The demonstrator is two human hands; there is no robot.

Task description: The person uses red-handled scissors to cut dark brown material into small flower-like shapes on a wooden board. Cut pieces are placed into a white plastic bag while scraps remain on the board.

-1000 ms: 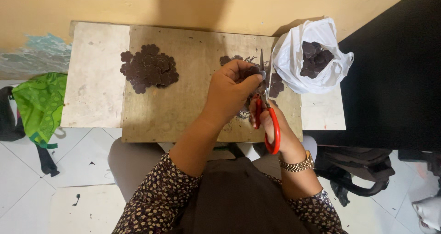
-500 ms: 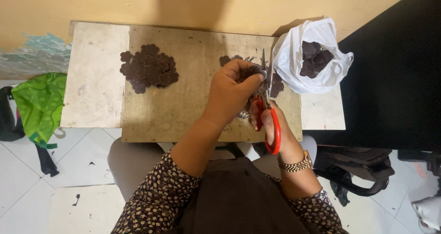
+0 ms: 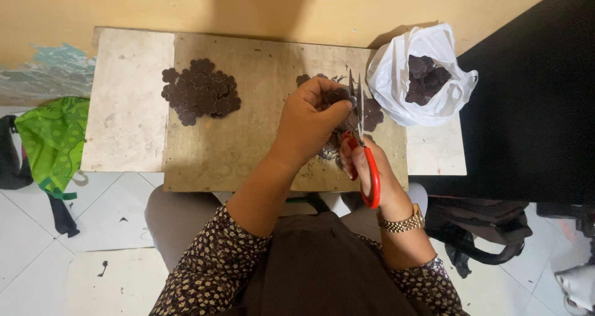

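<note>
Pretty much nothing had shifted in the last second: the left hand still pinched a small dark flower-shaped piece over the table while the right hand kept gripping the red-handled scissors (blades nearly closed), mid-trim.

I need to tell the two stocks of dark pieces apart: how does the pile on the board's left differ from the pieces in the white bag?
The pile on the board lies spread flat in the open; the pieces in the white bag sit heaped inside the white bag. The pile lies left of both hands, while the bagged pieces stand at the table's right end, beyond the scissors. The pile looks larger. Both are dark brown, scallop-edged cutouts.
</note>
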